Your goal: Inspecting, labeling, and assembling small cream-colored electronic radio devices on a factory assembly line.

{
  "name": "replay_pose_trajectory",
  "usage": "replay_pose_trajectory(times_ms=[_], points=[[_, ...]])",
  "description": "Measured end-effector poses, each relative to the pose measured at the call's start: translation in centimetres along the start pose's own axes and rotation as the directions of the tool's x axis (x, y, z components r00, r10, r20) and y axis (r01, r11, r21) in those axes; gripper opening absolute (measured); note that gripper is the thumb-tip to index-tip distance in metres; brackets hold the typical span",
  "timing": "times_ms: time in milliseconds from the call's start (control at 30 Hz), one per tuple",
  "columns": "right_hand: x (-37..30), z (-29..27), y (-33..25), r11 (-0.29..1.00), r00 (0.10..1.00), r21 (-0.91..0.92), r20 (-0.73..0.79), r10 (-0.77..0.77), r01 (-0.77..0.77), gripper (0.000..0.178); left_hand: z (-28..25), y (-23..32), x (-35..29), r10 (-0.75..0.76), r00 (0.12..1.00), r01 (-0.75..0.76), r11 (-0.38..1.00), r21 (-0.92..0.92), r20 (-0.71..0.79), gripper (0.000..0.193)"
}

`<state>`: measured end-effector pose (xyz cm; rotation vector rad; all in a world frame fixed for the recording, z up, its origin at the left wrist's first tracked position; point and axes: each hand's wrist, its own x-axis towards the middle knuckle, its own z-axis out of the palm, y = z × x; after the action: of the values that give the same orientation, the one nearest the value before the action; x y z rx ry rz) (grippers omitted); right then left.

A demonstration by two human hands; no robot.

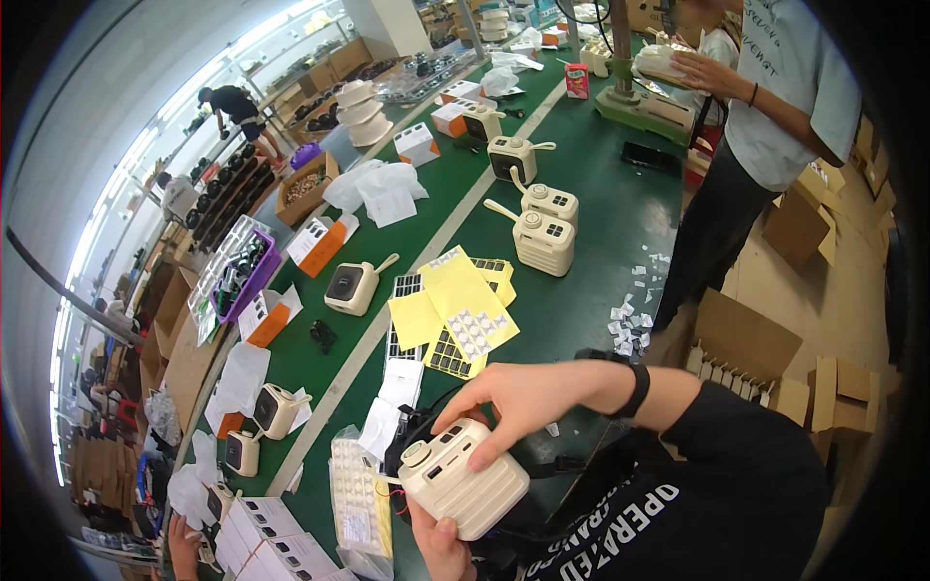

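Observation:
A cream ribbed portable device [470, 484] with a round dial and small ports on its top face is tilted between my hands. My left hand [438, 547] grips its lower end, thumb against the ribbed side. Over its top reaches my right hand [504, 407], thumb pressed near the ports and fingers curled behind the far edge, partly hidden. Dark cables and a thin red wire [399, 494] lie just beside the device. Near my right hand are yellow sticker sheets [450, 305] on the green table [601, 290].
Similar cream devices with straps [542, 242] stand farther along the table. White-and-orange boxes [320, 244], a purple basket [247, 276] and a bagged tray [358, 494] lie leftward. Paper scraps [630, 324] dot the right edge. A co-worker [775, 107] stands at far right; another person's hand [182, 544] shows lower left.

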<state>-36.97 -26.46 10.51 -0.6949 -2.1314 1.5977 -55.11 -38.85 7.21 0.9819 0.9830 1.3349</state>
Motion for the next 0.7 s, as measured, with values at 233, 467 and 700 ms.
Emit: replay_pose_trajectory(times_ms=[233, 467, 700], points=[[10.4, -7.6, 4.5, 0.987, 0.749, -0.150, -0.660, -0.061, -0.051, 0.052, -1.7, 2.4, -1.9, 0.121, 0.984, -0.112, 0.991, 0.077, -0.127, 0.055], [19.9, -17.7, 13.2, 0.771, 0.368, -0.343, -0.917, -0.151, -0.536, 0.048, -3.7, 2.1, -3.8, 0.113, 0.964, -0.107, 0.994, 0.038, -0.242, 0.059], [23.9, -14.0, 14.4, 0.199, 0.453, -0.603, -0.743, -0.492, -0.773, 0.078, -6.1, 1.3, -5.0, 0.092, 0.904, -0.085, 0.996, 0.035, -0.418, 0.054]])
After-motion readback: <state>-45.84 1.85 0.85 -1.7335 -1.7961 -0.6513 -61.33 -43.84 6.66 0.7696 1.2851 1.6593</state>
